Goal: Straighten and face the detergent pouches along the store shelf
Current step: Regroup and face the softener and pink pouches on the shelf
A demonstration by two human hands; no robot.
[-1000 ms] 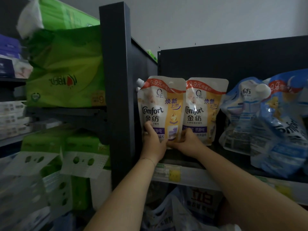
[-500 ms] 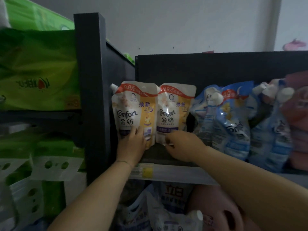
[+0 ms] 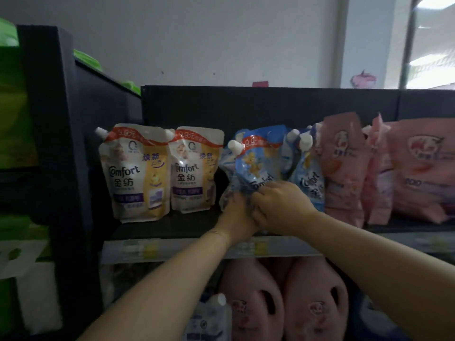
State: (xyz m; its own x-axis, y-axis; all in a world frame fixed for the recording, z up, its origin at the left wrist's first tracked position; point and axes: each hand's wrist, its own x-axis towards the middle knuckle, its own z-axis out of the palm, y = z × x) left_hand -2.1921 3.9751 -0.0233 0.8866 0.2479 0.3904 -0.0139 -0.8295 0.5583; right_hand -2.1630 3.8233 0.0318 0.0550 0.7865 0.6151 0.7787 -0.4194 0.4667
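On shelf, blue pouch stands tilted, spout up-left. Left hand and right hand both grip its lower end, fingers curled. Left of blue pouch: two white pouches, upright, labels out. Right of it: more blue ones, then pink pouches.

Two white-and-gold plastic spouted pouches stand upright at the left end of the dark shelf board, labels facing out. The left white-and-gold pouch sits just beside the right white-and-gold pouch, their edges meeting. At mid-shelf a crumpled blue plastic spouted pouch is tilted, its lower part gripped by the left hand and right hand. More blue pouches crowd askew behind it. Pink plastic pouches fill the shelf's right part.
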